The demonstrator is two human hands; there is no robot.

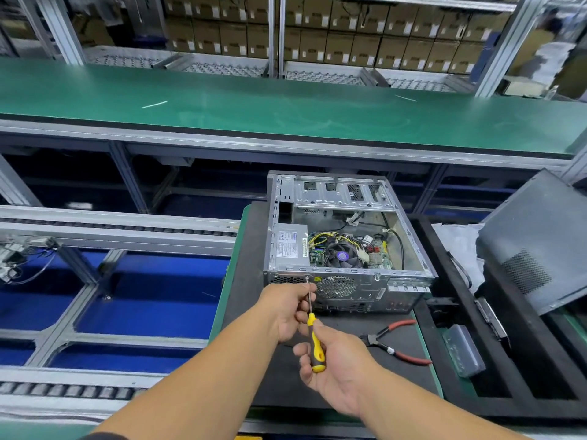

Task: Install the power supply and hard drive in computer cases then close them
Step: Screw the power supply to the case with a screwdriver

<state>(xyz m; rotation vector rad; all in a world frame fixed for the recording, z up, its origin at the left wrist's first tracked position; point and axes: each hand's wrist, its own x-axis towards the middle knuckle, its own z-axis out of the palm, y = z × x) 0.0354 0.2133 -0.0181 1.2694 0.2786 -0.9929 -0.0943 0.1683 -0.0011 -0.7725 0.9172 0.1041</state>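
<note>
**Power supply being screwed in, case not yet closed**

Head view: Two bare forearms reach forward from the bottom edge toward an open computer case (346, 239) lying on its side on a dark mat (251, 312). Closest to the camera, the right hand (336, 369) wraps its fingers round the yellow-and-black handle of a screwdriver (313, 331). Just beyond it, the left hand (289, 309) pinches the thin metal shaft between thumb and fingertips to steady it. The tip meets the rear panel of the case near its upper edge, beside the round fan grille; whether a screw sits under the tip is too small to tell.

Inside the case, a grey power supply (290, 249) already sits in the near-left corner, its label facing up. Yellow and black cables trail from it across the motherboard, around the processor fan. Its fastening looks to be the step in hand.

At the far end of the case, the metal drive cage (340, 192) appears empty, with no hard drive visible in it, so that part seems still to come. The side panel (536, 242) is off, leaning tilted on the right, well apart from the case, so closing is also left.

Red-handled pliers (397, 341) lie on the mat just right of the hands. A small translucent plastic box (463, 350) rests farther right. Behind the case runs a green workbench (254, 100), with shelves of cardboard boxes beyond and roller conveyor tracks to the left.
</note>
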